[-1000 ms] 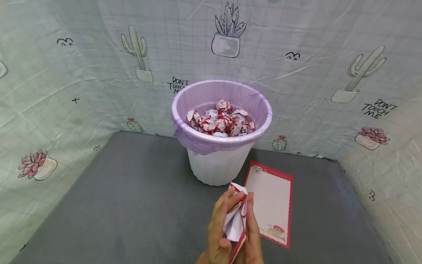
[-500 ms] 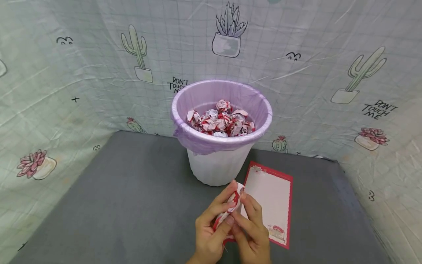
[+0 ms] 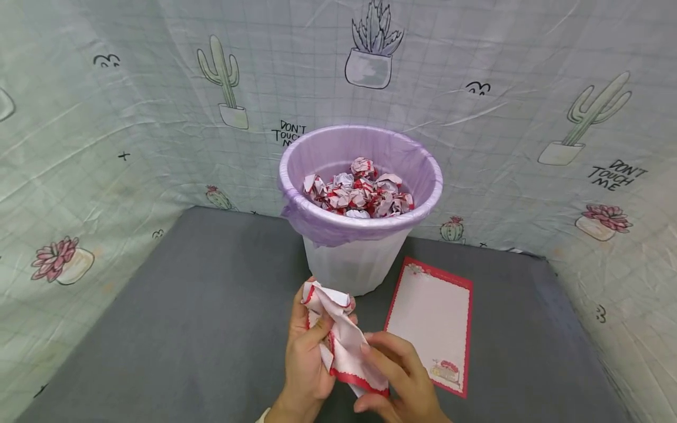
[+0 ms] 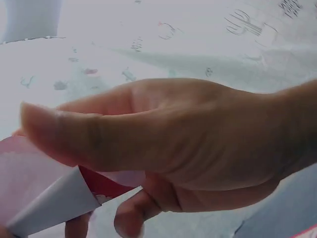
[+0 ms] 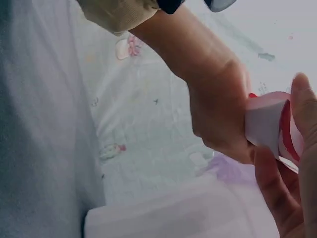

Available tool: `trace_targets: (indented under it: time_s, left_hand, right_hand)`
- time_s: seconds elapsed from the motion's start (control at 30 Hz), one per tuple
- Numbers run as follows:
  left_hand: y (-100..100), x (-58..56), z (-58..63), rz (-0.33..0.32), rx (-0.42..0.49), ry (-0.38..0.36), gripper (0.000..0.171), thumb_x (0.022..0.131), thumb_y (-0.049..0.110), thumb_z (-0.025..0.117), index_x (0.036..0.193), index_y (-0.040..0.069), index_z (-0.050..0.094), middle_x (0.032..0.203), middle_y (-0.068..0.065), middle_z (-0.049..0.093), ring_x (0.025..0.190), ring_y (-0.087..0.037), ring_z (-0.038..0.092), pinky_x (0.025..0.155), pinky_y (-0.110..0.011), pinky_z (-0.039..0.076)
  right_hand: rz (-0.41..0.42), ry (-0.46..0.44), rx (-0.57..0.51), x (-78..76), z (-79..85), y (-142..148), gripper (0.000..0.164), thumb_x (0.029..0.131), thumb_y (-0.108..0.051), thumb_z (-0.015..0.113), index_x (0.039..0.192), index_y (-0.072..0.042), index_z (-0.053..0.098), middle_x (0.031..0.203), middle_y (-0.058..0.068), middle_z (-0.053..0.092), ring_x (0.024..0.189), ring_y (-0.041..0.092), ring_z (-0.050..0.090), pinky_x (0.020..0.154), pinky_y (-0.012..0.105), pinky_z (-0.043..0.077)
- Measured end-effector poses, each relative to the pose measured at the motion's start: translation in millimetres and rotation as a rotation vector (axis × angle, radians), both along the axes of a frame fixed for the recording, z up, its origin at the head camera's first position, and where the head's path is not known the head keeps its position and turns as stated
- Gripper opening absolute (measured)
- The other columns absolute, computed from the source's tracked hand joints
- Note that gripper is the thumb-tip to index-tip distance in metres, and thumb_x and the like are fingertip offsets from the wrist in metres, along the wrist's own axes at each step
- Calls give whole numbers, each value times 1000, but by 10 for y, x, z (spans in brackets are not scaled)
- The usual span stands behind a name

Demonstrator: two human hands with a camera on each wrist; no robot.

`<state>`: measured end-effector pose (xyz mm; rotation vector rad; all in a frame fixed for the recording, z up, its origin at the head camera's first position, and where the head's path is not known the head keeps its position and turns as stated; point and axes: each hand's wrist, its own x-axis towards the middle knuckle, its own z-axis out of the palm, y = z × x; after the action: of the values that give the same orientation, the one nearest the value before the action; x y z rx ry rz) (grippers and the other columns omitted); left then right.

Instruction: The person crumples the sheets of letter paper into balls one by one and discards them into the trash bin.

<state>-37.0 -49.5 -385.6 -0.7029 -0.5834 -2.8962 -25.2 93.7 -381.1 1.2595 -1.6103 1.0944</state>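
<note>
A creased sheet of paper, white with a red scalloped border, is bent and partly folded between the two hands in the head view. My left hand grips its left side, with the thumb across the front and fingers behind. The fingertips of my right hand are at the sheet's right edge, its thumb near the lower corner. In the right wrist view, the curled paper sits between the right thumb and fingers. The left wrist view shows the left hand over the paper, hiding part of it.
Behind the hands stands a white bin with a purple liner, holding several crumpled paper balls. A flat red-bordered sheet lies on the grey table to the right. Cactus-printed fabric surrounds the table.
The hands have moved apart, the left shifting leftward. The paper, earlier squeezed narrow between both palms and then mostly covered by fingers, now spreads wider. The head view has shifted slightly.
</note>
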Motion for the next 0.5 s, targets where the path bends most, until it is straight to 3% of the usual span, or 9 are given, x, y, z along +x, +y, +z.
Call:
trace_targets:
  time_s: [0.1,0.2,0.27,0.33,0.43,0.5]
  left_hand:
    - [-31,-26,33,-39,88,-14,58,92,-19,15,120,14,55,107,-8,56,97,-24,51,84,-28,44]
    - [-47,-31,59,31,102,13,56,90,-20,12,116,10,51,105,-8,53,93,-24,48,82,-29,42]
    - [-32,-15,63,154,30,72,52,91,-19,13,118,8,49,108,-11,52,96,-26,51,84,-30,45]
    - [7,6,66,318,-96,166,45,92,-16,15,121,2,45,111,-15,53,99,-29,53,85,-33,48]
    - [90,19,78,565,-315,371,29,96,-6,24,121,-9,39,111,-23,52,99,-32,54,80,-34,51]
    - [146,13,94,687,-442,513,31,99,8,33,121,-13,35,109,-26,49,96,-32,53,72,-34,50]
  right_hand:
    - [66,-44,31,33,24,29,46,90,-25,68,112,14,59,115,29,53,103,28,56,86,22,49]
    - [110,-69,71,73,53,45,43,88,-20,70,109,16,61,119,28,55,105,29,58,86,24,50]
    - [114,-68,62,106,72,44,43,86,-21,73,107,15,63,118,27,57,100,28,61,83,24,51]
    - [111,-74,15,140,83,44,42,83,-20,77,104,15,64,112,26,59,93,27,62,81,23,52]
    - [93,-41,-76,147,91,52,38,81,-19,77,98,13,66,100,26,61,80,26,61,71,21,53]
    - [92,-36,-139,132,83,67,33,82,-17,76,95,12,67,97,27,59,78,25,59,69,19,53]
